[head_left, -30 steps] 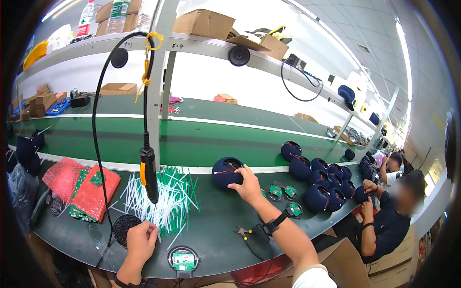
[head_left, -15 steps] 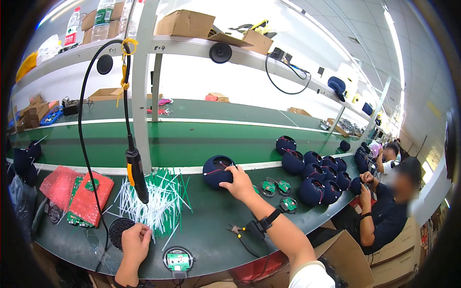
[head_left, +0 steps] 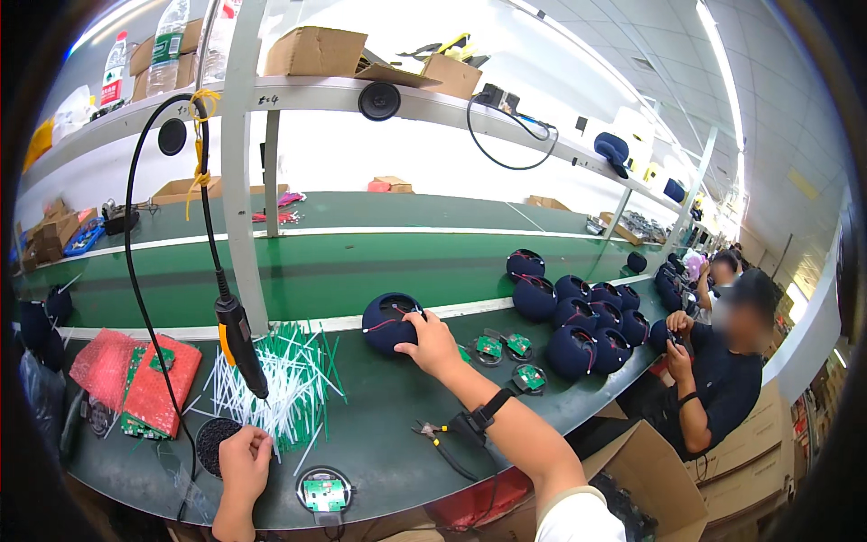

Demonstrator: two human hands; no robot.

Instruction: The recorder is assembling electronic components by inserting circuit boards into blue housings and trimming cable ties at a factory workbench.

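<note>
My right hand (head_left: 432, 345) grips the right edge of a round navy shell (head_left: 383, 340), thumb low and fingers near its open top. Red wire shows in the shell's opening. My left hand (head_left: 242, 462) is over the right side of a dark bowl of small black screws (head_left: 213, 441). Its thumb and fingers are pinched together; whatever may be between them is too small to see. Close by lie a heap of white and green sticks (head_left: 280, 379) and a black round part with a green circuit board (head_left: 323, 493). A power screwdriver (head_left: 237, 341) hangs above the sticks.
Several navy shells (head_left: 574, 313) stand at the right, beside round parts with circuit boards (head_left: 529, 378). Cutting pliers (head_left: 442, 446) lie near the front edge. Red bubble wrap (head_left: 163, 390) and boards lie left. A co-worker (head_left: 722, 361) sits at right, behind an open carton (head_left: 650, 479).
The view has shifted a little, so most things appear further left. My right hand stays on the navy shell, and my left hand stays pinched at the screw bowl.
</note>
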